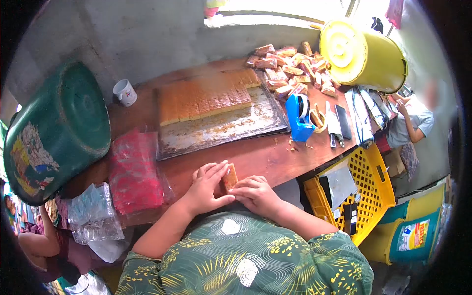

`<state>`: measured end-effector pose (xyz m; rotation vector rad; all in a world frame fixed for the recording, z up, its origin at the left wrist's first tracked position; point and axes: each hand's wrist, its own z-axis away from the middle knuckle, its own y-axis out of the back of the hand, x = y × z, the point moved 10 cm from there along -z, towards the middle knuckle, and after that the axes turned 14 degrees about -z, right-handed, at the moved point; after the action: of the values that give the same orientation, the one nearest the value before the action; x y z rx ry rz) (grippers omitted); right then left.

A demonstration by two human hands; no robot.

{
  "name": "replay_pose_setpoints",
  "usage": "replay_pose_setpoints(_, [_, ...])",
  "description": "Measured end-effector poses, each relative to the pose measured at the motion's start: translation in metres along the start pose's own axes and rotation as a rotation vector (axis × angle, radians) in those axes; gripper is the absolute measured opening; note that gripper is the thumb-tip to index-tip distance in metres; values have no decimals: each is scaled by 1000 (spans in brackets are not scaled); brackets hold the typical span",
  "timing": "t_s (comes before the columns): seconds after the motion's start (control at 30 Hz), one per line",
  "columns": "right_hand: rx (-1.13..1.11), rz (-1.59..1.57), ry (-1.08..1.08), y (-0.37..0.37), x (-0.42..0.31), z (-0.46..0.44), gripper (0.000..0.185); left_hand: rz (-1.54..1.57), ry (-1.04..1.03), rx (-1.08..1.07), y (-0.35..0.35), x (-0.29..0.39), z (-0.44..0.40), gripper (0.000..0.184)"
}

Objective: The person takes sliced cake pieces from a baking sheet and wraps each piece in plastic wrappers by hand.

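Note:
My left hand (209,189) and my right hand (255,194) hold a small wrapped piece of cake (229,178) between them at the table's front edge. The left fingers lie along its left side, and the right fingers pinch its lower right end. Behind them, a metal tray (221,129) carries a brown-topped sheet of cake (204,97), cut into pieces, with its front part bare. To the left lies a stack of red plastic wrappers (135,169). Many wrapped pieces (295,68) are piled at the back right. A blue tape dispenser (297,118) stands right of the tray.
A green bucket (61,132) and white mug (125,92) are left; clear bags (95,211) lie nearer. At right are a yellow bucket (366,54), knife (333,123), phone (343,121) and yellow crate (371,187). Other people are at the far right (413,120) and lower left (39,241).

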<state>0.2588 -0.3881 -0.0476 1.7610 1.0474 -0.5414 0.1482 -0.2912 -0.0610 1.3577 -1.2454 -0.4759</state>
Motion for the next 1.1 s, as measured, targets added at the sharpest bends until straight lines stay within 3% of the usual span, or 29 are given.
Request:
replay_pose_setpoints(0.07, [-53, -184, -181, 11, 16, -6, 33, -125, 0, 16, -1, 7, 0, 85])
replay_pose_setpoints(0.1, [9, -110, -97, 39, -2, -18, 41, -141, 0, 27, -1, 9, 1, 85])
replay_pose_setpoints(0.2, [591, 138, 135, 165, 44, -1, 32, -174, -18, 87, 2, 13, -1, 86])
replay_pose_setpoints(0.23, [789, 163, -90, 205, 49, 8, 30, -171, -34, 115, 3, 14, -1, 85])
replay_pose_setpoints(0.27, [821, 341, -285, 242, 76, 15, 30, -168, -51, 144, 5, 16, -1, 85])
replay_pose_setpoints(0.3, [828, 113, -417, 263, 112, 21, 29, -157, -43, 161, 5, 16, -1, 84])
replay_pose_setpoints(0.33, [643, 97, -473, 277, 170, 26, 27, -147, -36, 177, 4, 16, -1, 84])
replay_pose_setpoints(0.4, [534, -89, -964, 265, 201, 28, 29, -160, -50, 203, 5, 18, 0, 82])
replay_pose_setpoints(0.5, [599, 25, -571, 266, 205, 10, 30, -240, -89, 222, 10, 24, 1, 80])
replay_pose_setpoints(0.6, [754, -58, -469, 250, 144, 12, 30, -264, -92, 221, 14, 30, 3, 75])
replay_pose_setpoints(0.67, [726, 442, -121, 243, 109, 24, 31, -176, -105, 221, 12, 27, 3, 72])
replay_pose_setpoints(0.73, [681, 810, -106, 230, 102, 38, 30, -56, -106, 289, 18, 24, 3, 66])
replay_pose_setpoints(0.77, [668, 768, -241, 235, 124, 52, 30, -5, -98, 298, 17, 22, 3, 65])
replay_pose_setpoints(0.87, [668, 647, -286, 223, 122, 53, 30, 42, -92, 342, 17, 17, 3, 67])
replay_pose_setpoints(0.9, [547, 575, -270, 200, 106, 34, 25, 43, -93, 353, 16, 17, 5, 68])
replay_pose_setpoints(0.97, [395, 90, -273, 141, 87, 9, 14, 46, -84, 347, 12, 15, 5, 69])
replay_pose_setpoints(1.0, [190, 11, -278, 100, 59, -9, 9, 46, -79, 345, 12, 14, 6, 70])
replay_pose_setpoints(1.1, [-107, -254, -162, 16, 19, -17, 18, 36, -94, 311, 12, 14, 5, 67])
